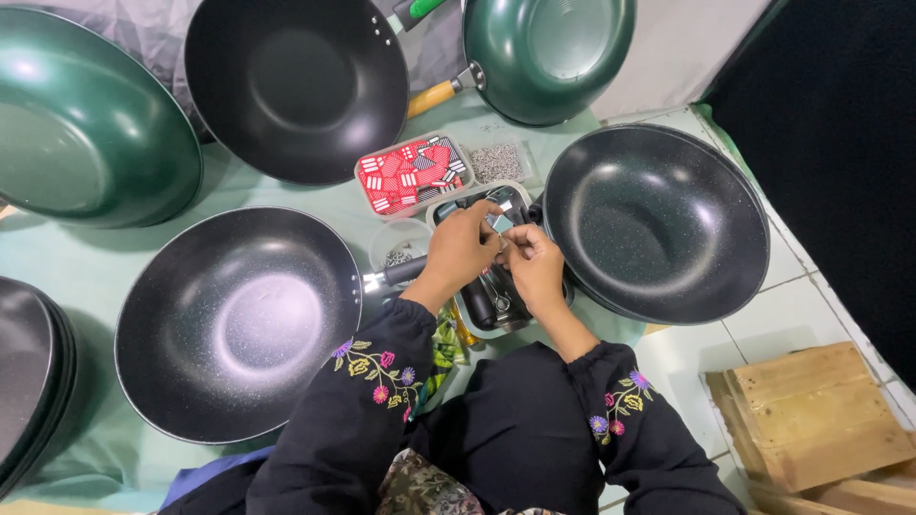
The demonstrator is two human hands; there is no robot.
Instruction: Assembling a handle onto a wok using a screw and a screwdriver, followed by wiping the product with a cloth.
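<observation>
Your left hand (460, 246) and right hand (530, 262) meet at scene centre, fingertips pinched together on a small pale metal piece (500, 223); exact shape too small to tell. Both hands are curled, not spread, and hover over a grey tray (516, 322) holding dark handle parts. Just far-left of the tray sits a box of red and white packets (414, 173). A dark speckled pan (656, 221) lies to the right, touching the tray; another dark pan (239, 322) lies left on the green-covered surface (76, 257).
</observation>
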